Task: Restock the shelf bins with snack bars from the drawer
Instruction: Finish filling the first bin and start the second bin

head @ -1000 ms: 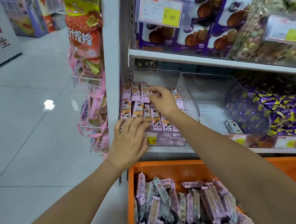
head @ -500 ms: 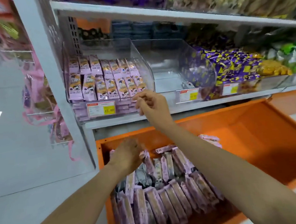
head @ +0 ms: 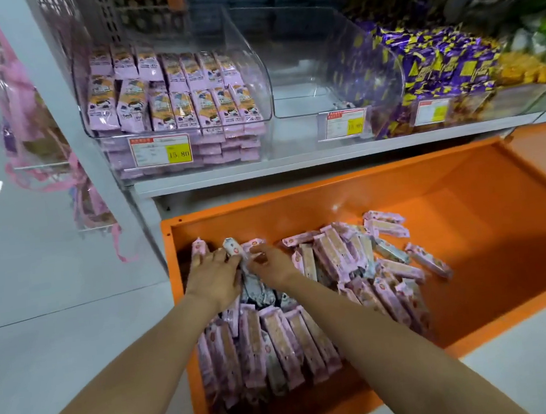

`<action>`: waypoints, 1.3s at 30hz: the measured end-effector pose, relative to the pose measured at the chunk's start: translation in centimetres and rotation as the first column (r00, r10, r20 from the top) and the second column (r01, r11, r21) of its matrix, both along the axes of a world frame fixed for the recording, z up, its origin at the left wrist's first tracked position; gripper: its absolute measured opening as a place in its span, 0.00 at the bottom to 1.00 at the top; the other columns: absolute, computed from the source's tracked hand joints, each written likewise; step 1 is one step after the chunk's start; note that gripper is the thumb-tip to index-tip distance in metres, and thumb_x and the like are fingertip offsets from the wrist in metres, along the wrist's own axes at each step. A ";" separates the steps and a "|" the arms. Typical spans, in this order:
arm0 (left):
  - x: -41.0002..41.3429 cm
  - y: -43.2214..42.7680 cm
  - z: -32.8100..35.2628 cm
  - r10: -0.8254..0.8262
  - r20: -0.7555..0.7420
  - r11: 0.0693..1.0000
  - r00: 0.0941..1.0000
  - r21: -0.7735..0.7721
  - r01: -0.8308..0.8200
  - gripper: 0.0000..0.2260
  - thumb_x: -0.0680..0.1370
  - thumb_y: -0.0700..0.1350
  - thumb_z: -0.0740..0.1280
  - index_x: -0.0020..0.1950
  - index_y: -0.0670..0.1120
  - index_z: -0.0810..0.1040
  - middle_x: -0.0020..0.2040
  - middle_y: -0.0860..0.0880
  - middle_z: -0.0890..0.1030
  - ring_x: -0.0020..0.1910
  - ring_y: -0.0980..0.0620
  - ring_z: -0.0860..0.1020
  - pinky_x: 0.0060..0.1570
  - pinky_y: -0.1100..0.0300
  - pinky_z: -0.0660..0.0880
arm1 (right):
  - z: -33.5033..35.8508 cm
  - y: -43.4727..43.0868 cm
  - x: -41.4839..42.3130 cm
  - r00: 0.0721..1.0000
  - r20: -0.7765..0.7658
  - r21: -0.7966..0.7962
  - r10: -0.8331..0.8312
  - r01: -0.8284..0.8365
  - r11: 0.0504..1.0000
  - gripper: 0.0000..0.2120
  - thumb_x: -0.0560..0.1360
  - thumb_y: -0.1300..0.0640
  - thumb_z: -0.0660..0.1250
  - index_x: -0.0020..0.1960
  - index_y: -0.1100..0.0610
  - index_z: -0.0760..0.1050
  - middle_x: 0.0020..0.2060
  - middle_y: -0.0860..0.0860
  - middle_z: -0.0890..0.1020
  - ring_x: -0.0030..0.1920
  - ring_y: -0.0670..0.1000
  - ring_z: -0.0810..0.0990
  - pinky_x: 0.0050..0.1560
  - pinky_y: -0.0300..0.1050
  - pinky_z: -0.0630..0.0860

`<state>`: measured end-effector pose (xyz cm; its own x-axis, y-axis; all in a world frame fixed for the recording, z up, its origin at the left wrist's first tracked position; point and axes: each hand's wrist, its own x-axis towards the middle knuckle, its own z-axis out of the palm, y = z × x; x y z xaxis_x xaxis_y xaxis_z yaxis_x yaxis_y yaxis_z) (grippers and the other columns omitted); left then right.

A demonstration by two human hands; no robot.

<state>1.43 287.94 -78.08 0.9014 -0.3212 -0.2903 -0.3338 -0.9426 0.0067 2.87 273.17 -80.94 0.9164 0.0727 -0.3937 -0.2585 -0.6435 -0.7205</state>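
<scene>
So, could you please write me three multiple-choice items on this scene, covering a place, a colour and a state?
1. Where are the left hand and right hand? A on the shelf; B in the drawer; C on the floor.
2. The drawer's colour? A orange; B blue; C white.
3. The middle bin is: A brimming; B nearly empty; C lidded.
B, both lie among its snack bars; A, its walls show orange; B, its bare bottom shows.

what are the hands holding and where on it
Left hand and right hand meet at one snack bar, around its lower end; actual grip cannot be told.
</scene>
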 end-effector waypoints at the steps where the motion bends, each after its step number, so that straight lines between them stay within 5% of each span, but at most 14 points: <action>1: 0.1 0.0 0.0 0.007 -0.001 1.000 1.000 -0.017 -0.007 0.22 0.82 0.53 0.54 0.77 0.51 0.60 0.75 0.46 0.64 0.74 0.44 0.62 0.74 0.46 0.50 | -0.3 0.2 0.0 1.000 -0.006 -0.023 -0.001 0.001 1.000 0.18 0.79 0.53 0.67 0.66 0.59 0.72 0.55 0.60 0.81 0.53 0.59 0.79 0.52 0.50 0.75; 5: 0.2 0.2 -0.3 0.028 -0.009 0.998 1.000 -0.053 -0.029 0.21 0.82 0.54 0.55 0.75 0.53 0.62 0.73 0.47 0.67 0.73 0.44 0.63 0.74 0.46 0.52 | -0.5 -0.1 0.3 0.999 -0.037 -0.024 -0.040 0.039 0.999 0.17 0.78 0.57 0.68 0.64 0.62 0.72 0.34 0.47 0.76 0.40 0.51 0.76 0.43 0.45 0.71; 10: 0.7 -0.3 -0.6 0.163 0.082 0.953 0.983 -0.272 -0.136 0.19 0.82 0.54 0.56 0.70 0.49 0.71 0.61 0.48 0.79 0.66 0.46 0.69 0.69 0.49 0.60 | 1.4 -2.0 -0.2 0.997 0.003 0.173 -0.071 0.069 0.983 0.18 0.78 0.61 0.68 0.66 0.63 0.72 0.39 0.49 0.77 0.41 0.51 0.77 0.43 0.45 0.77; 14: 1.1 -2.2 0.4 0.387 -0.272 0.569 0.881 -0.682 -0.461 0.16 0.82 0.53 0.61 0.64 0.43 0.72 0.50 0.46 0.82 0.52 0.45 0.77 0.53 0.51 0.74 | 2.3 -3.2 -0.7 0.993 0.023 0.357 -0.119 0.103 0.929 0.19 0.76 0.63 0.70 0.66 0.63 0.72 0.41 0.49 0.76 0.40 0.47 0.77 0.51 0.50 0.79; 19: 1.9 -3.0 0.0 0.425 -0.533 0.257 0.732 -0.704 -0.662 0.14 0.80 0.51 0.66 0.61 0.44 0.76 0.54 0.45 0.82 0.49 0.45 0.81 0.50 0.48 0.79 | 2.6 -3.8 -1.3 0.998 -0.024 0.418 -0.062 0.067 0.906 0.19 0.77 0.58 0.71 0.66 0.59 0.73 0.47 0.53 0.79 0.45 0.51 0.81 0.54 0.50 0.79; 22: 1.9 -2.8 0.0 0.435 -0.575 0.154 0.693 -0.711 -0.686 0.15 0.81 0.45 0.65 0.65 0.41 0.73 0.57 0.45 0.80 0.51 0.46 0.80 0.51 0.52 0.77 | 2.0 -3.6 -1.5 0.996 -0.056 0.345 -0.064 0.079 0.935 0.15 0.80 0.53 0.65 0.65 0.56 0.74 0.55 0.59 0.80 0.48 0.51 0.79 0.54 0.49 0.78; 28: 1.9 -2.6 0.1 0.427 -0.599 0.110 0.678 -0.710 -0.696 0.16 0.82 0.42 0.62 0.70 0.42 0.68 0.62 0.43 0.77 0.50 0.48 0.78 0.42 0.60 0.75 | -0.5 -1.8 -2.3 0.973 -0.220 0.003 0.066 -0.067 0.998 0.19 0.78 0.52 0.68 0.62 0.64 0.72 0.45 0.54 0.75 0.45 0.53 0.73 0.47 0.53 0.72; 31: 2.0 -2.5 0.0 0.413 -0.617 0.094 0.670 -0.703 -0.705 0.17 0.82 0.42 0.62 0.71 0.43 0.68 0.62 0.43 0.78 0.50 0.47 0.80 0.42 0.59 0.76 | -1.0 -0.9 -2.2 0.975 -0.200 -0.111 0.093 -0.117 0.987 0.13 0.76 0.53 0.71 0.51 0.62 0.72 0.43 0.55 0.75 0.44 0.54 0.74 0.47 0.50 0.74; 35: 2.1 -2.3 0.0 0.409 -0.627 0.096 0.663 -0.693 -0.714 0.17 0.82 0.42 0.63 0.71 0.43 0.68 0.61 0.43 0.78 0.54 0.45 0.79 0.46 0.56 0.77 | -1.7 -1.1 -1.7 0.967 -0.251 -0.105 0.044 -0.072 0.992 0.16 0.74 0.61 0.70 0.32 0.55 0.66 0.30 0.50 0.70 0.33 0.48 0.69 0.35 0.40 0.70; 39: 2.1 -2.0 -0.1 0.414 -0.640 0.105 0.648 -0.674 -0.732 0.15 0.81 0.44 0.65 0.66 0.41 0.75 0.56 0.42 0.81 0.51 0.43 0.81 0.51 0.48 0.79 | -0.8 -2.1 -1.9 0.950 -0.310 0.013 -0.029 0.034 0.999 0.09 0.75 0.65 0.64 0.38 0.57 0.68 0.31 0.50 0.67 0.35 0.48 0.67 0.40 0.41 0.68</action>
<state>3.51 285.94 -78.18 0.8806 0.0767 -0.4676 0.4719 -0.2306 0.8509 0.96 271.10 -81.79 0.7512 0.0554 -0.6577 -0.4909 -0.6192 -0.6128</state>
